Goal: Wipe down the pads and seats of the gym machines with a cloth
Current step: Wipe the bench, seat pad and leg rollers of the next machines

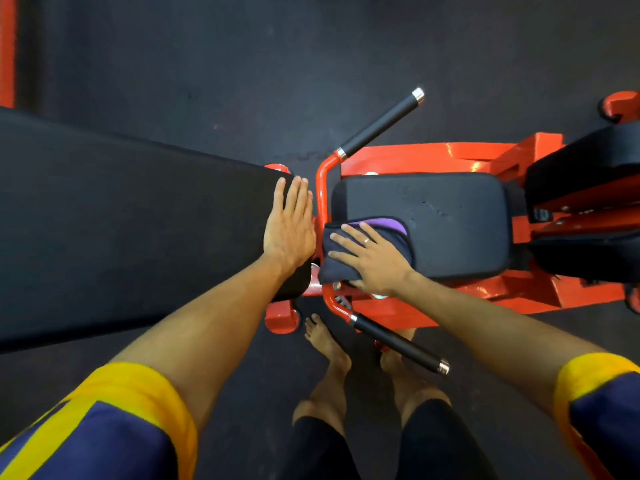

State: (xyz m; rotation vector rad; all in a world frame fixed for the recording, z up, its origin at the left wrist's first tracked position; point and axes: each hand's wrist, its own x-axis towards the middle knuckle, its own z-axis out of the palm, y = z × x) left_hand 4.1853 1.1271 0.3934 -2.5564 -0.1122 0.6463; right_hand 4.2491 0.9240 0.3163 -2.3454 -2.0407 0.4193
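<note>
Now mid-wipe: the right grip point(372, 258), fingers spread flat, presses the cloth point(389, 227) on the seat point(446, 223); the left grip point(289, 226) rests flat, released, on the long pad point(138, 220). The next move likely calls for a sweep across the unwiped seat.

dark speckled floor point(207, 64) spreads all round. two bare feet point(327, 344) stand on it, side by side. black leggings point(322, 452) end near the knees. yellow-and-navy sleeves point(114, 427) fill both lower corners. an orange strip point(7, 46) runs down the top-left edge

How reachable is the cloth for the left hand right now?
Probably yes: the left hand lies flat on the long pad, the cloth just beyond an orange bar, under the right hand.
</note>
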